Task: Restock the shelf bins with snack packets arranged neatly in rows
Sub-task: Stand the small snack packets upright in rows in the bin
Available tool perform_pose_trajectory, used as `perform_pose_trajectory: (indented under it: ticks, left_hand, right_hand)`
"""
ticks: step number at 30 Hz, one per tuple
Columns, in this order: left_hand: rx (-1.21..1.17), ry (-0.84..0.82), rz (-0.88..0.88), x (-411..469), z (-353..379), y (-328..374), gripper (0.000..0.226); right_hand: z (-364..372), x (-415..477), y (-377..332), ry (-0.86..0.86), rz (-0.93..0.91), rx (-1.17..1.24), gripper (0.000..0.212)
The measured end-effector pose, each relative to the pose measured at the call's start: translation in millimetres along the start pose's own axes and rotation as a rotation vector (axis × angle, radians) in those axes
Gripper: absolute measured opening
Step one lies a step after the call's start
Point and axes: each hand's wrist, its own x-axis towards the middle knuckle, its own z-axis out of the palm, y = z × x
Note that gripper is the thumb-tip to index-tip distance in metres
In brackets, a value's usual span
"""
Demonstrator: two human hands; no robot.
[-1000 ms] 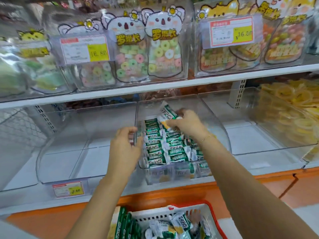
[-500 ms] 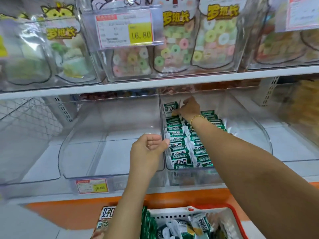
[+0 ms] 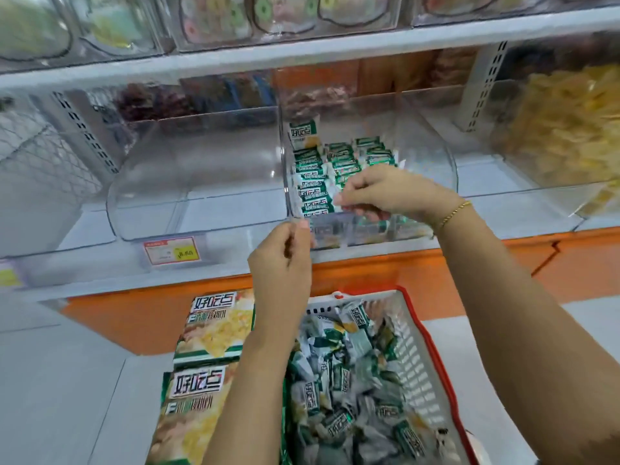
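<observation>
Packets (image 3: 313, 182) crosswise, edge-up in bin (image 3: 436, 146)

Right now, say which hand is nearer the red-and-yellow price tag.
Left. The left hand pinches the bin corner right of the price tag; the right hand is farther right, over packets.

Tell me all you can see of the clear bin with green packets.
The clear bin is transparent plastic, with curved side walls and an open top. It stands on the white shelf. Rows of green packets lie inside, one upright at the back. The left hand pinches its front left corner; the right hand reaches inside.
</observation>
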Motion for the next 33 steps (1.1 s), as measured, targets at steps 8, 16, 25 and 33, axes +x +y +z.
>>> perform_pose_trajectory:
  ticks: [8,16,25,33]
  left_hand:
    - [0.34,-0.427,-0.51,-112,31,-104,0.014]
    - [0.423,-0.6,-0.842,-180,49,-171,0.047]
    - [0.684,-0.621,-0.833,-177,77,-173,0.033]
    - [0.184,-0.333,-1.084,-173,63,-160,0.015]
  right_hand:
    - [129,-72,142,-0.003,0.378,0.12,0.016]
    - [229,-119,236,-0.154,0.341,-0.352,0.067]
    - [233,-110,250,0.079,0.275,-0.263,0.049]
    - [191,-94,228,0.094,0.498,0.221,0.018]
